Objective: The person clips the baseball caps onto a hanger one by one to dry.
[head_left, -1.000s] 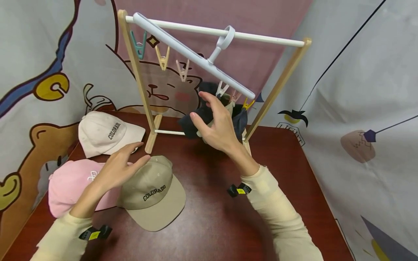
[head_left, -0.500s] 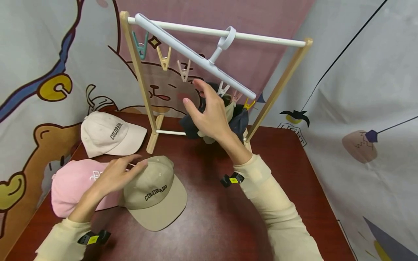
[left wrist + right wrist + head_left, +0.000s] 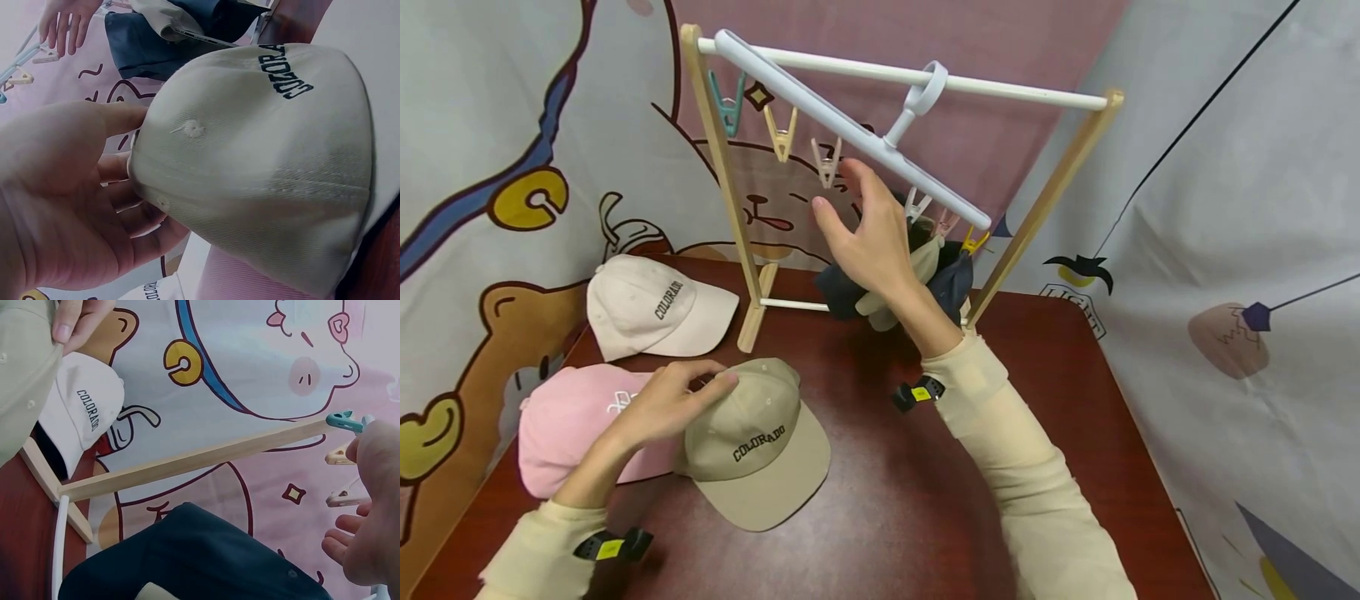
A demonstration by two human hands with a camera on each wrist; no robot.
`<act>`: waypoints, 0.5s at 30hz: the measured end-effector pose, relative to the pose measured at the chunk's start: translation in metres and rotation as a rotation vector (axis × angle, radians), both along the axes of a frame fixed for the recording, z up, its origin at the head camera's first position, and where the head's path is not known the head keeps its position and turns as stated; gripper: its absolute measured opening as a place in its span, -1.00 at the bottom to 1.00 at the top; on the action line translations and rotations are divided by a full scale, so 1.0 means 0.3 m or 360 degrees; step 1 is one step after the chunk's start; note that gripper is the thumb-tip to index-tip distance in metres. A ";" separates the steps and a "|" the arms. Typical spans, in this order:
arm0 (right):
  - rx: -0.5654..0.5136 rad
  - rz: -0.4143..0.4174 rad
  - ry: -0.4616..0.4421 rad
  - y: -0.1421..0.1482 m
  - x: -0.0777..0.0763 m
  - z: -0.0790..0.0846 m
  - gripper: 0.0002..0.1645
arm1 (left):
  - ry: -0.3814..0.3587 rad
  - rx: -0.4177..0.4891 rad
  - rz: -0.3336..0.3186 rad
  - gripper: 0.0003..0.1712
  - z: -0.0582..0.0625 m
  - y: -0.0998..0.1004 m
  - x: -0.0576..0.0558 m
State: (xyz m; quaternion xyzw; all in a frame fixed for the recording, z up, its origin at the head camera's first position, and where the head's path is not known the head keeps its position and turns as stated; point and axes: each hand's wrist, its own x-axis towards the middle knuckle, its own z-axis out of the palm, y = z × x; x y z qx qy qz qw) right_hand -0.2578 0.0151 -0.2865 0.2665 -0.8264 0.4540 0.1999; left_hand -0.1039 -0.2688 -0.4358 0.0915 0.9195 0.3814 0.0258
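My left hand (image 3: 662,404) is at the back of a khaki baseball cap (image 3: 760,417) lettered COLORADO, which sits on the table. In the left wrist view its thumb is at the crown's edge, and the fingers (image 3: 153,240) bend in behind the cap. My right hand (image 3: 876,242) is raised under a sloping pale-blue hanger (image 3: 850,129), thumb and fingers spread and holding nothing. Its fingertips are close to a pale pink clip (image 3: 826,167) on the hanger. Behind this hand hang a dark cap (image 3: 838,292) and a pale cap (image 3: 880,312), partly hidden.
The hanger hooks on the rail of a wooden rack (image 3: 722,167). A teal clip (image 3: 728,108) and a yellow clip (image 3: 781,137) hang at its left; a navy cap (image 3: 953,283) hangs right. A pink cap (image 3: 568,425) and a white cap (image 3: 647,304) lie left on the table (image 3: 910,508).
My right hand has moved up and left, from the hanging caps to the pale pink clip. My left hand has lowered onto the back of the khaki cap.
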 end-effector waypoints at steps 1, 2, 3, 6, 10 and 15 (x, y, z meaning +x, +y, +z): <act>0.0000 -0.0017 0.0001 -0.004 -0.004 0.003 -0.22 | -0.0014 0.0020 0.0002 -0.70 0.002 0.000 0.001; 0.0004 -0.0036 0.0002 -0.009 -0.007 0.007 -0.22 | -0.0028 0.0039 0.0007 -0.71 0.004 0.000 0.003; 0.0006 -0.0054 0.0000 -0.014 -0.011 0.010 -0.22 | -0.0042 0.0060 0.0010 -0.72 0.005 0.000 0.004; -0.0020 -0.0078 -0.0001 -0.027 -0.022 0.016 -0.25 | -0.0080 0.0108 0.0029 -0.74 0.006 -0.001 0.008; -0.0061 -0.0111 -0.0027 -0.044 -0.030 0.021 -0.28 | -0.0109 0.0147 0.0041 -0.73 0.005 -0.003 0.011; -0.0149 -0.0120 0.0000 -0.065 -0.039 0.019 -0.36 | -0.0123 0.0179 0.0039 -0.72 0.006 -0.006 0.015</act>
